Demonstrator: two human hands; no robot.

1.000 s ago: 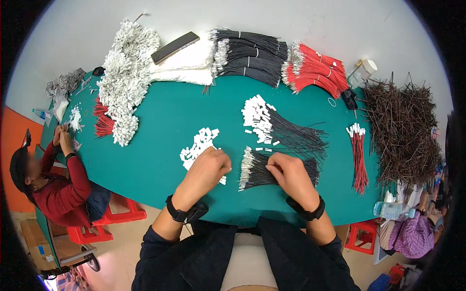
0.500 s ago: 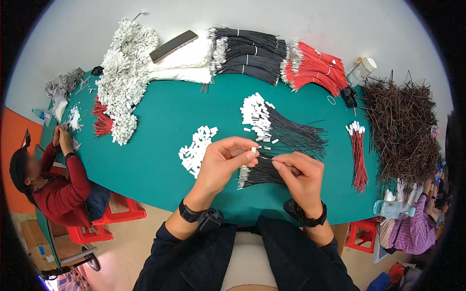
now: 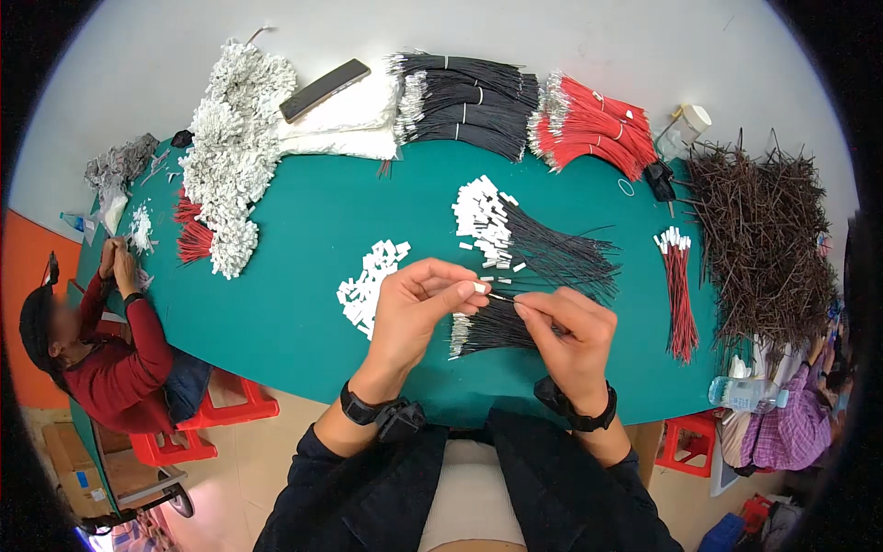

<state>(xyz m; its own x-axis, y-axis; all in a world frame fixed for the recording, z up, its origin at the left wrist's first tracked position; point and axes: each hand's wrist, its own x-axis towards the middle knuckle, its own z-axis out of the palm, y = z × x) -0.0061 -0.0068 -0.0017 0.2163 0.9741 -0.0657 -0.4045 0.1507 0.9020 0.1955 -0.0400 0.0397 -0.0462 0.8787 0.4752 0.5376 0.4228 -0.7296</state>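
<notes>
My left hand (image 3: 416, 302) pinches a small white connector housing (image 3: 480, 288) between thumb and forefinger. From the right, my right hand (image 3: 572, 333) grips a thin black wire (image 3: 502, 297), its tip pointed at the housing; whether the tip is inside I cannot tell. Under my hands lies a bundle of black wires (image 3: 497, 333) with bare metal ends on the left. Beyond it, more black wires (image 3: 563, 248) carry white housings (image 3: 482, 213) at their left ends. A loose pile of white housings (image 3: 370, 283) is beside my left hand.
Bundled black wires (image 3: 471, 106), red wires (image 3: 598, 124) and a dark phone (image 3: 324, 90) on white bags line the back. Red wires with white ends (image 3: 678, 294) and a brown tangled heap (image 3: 763, 244) lie right. A co-worker (image 3: 110, 359) sits left.
The white housing has tilted in my left fingers, from upright to more level, in line with the wire. My right hand stays almost in place.
</notes>
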